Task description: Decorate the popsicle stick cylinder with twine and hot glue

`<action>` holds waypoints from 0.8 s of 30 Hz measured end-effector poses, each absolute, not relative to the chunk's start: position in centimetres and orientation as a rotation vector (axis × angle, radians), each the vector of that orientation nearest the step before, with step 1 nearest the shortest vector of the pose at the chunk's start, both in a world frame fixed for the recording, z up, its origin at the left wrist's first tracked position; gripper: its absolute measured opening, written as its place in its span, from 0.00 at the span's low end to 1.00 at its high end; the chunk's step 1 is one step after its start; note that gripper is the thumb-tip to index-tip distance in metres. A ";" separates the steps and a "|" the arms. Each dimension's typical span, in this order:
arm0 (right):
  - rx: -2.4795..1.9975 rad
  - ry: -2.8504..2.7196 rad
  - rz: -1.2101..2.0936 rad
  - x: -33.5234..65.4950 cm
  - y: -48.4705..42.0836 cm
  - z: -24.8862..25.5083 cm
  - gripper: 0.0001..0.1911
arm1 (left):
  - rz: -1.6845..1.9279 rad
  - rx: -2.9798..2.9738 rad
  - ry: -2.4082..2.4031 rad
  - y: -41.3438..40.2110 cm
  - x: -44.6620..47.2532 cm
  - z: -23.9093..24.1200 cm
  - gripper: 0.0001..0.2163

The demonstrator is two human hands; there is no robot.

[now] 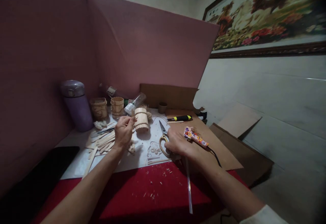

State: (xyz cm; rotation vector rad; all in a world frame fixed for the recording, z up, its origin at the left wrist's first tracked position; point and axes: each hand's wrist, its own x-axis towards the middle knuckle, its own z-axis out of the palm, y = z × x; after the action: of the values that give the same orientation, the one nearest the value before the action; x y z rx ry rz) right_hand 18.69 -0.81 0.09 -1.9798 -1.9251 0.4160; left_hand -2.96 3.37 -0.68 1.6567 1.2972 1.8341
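a pink panel (152, 37) rises from 9 round to 1 o'clock of the small wooden cup (141, 119), from which all hours here are counted. next in size, a framed picture (265, 23) hangs on the wall at 2 o'clock. the red-covered worktop (127, 200) spreads toward 6, and on it lie a white sheet (154, 132) under the cup and a brown cardboard sheet (219, 151) toward 3 and 4. a purple flask (77, 110) stands at 9.

the left hand (124, 130) is just off the cup at 8 to 9 o'clock, fingers drawn in narrow against its side; whether they grip it i cannot tell. the right hand (177, 142) is at 4 o'clock, touching the gold-handled scissors (163, 139), whose blades point toward 11; how firmly its fingers close on the handles i cannot tell.

two more wooden cups (117, 107) stand between 9 and 10 o'clock, and a clear plastic bottle (134, 104) lies tilted at 11, just behind the first cup. the flower-patterned glue gun (197, 139) lies on the cardboard between 3 and 4, near the right hand. smaller are the black-and-yellow knife (182, 118) at 3 and a little dark pot (162, 107) at 2. flat wooden sticks (105, 144) are heaped at 8, beside the left hand, and smallest of all, pale shavings (152, 195) dot the red cloth between 5 and 6.
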 end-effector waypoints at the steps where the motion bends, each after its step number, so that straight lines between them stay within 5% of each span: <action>1: -1.967 -1.878 0.448 18.9 -0.6 0.1 0.18 | 1.813 1.596 1.289 3.6 -3.0 -0.8 0.13; 7: -1.803 -1.511 0.772 19.3 -1.1 0.2 0.19 | 1.856 1.145 1.137 3.3 -3.3 0.5 0.16; 14: -1.101 -1.239 1.471 17.8 -2.5 0.9 0.24 | 1.360 1.007 0.646 0.7 -2.1 2.2 0.17; 24: -0.978 -1.357 1.591 17.2 -3.5 0.0 0.37 | 1.211 1.193 0.722 0.2 -0.8 1.3 0.12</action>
State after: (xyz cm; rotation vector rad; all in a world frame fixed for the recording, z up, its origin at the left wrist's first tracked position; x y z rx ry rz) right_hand 17.18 -3.45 -0.01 -0.9778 -1.3566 1.5905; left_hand -0.81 0.16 1.30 1.1929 0.7223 1.2110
